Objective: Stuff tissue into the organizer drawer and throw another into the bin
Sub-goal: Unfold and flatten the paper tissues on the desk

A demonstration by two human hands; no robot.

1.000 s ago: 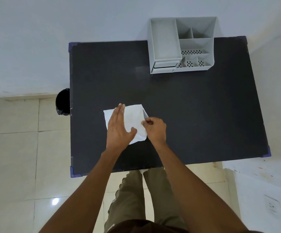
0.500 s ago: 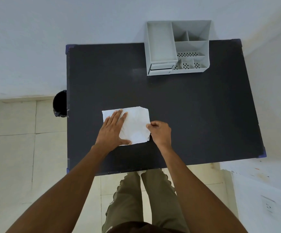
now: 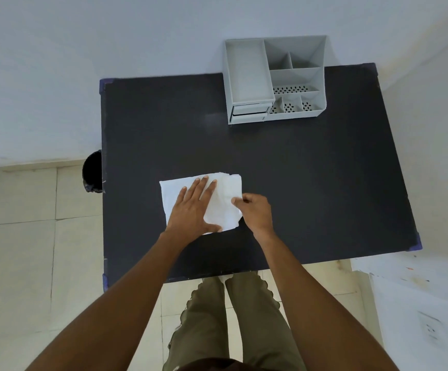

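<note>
A white tissue (image 3: 225, 199) lies flat on the black table (image 3: 311, 183), near its front middle. My left hand (image 3: 193, 210) rests palm down on the tissue's left half, fingers spread. My right hand (image 3: 255, 212) pinches the tissue's right edge between thumb and fingers. The grey organizer (image 3: 275, 79) stands at the table's back edge, right of centre, with its small drawer (image 3: 249, 109) at the front left, shut. A black bin (image 3: 93, 171) stands on the floor beside the table's left edge, partly hidden by it.
A white wall runs behind the table and along its right side. Pale floor tiles lie to the left and in front. My legs stand at the table's front edge. A white surface with a socket is at the lower right.
My right hand has shifted up the tissue's right edge and pinched it. My left hand stays flat on the tissue. The camera view has drifted slightly.
</note>
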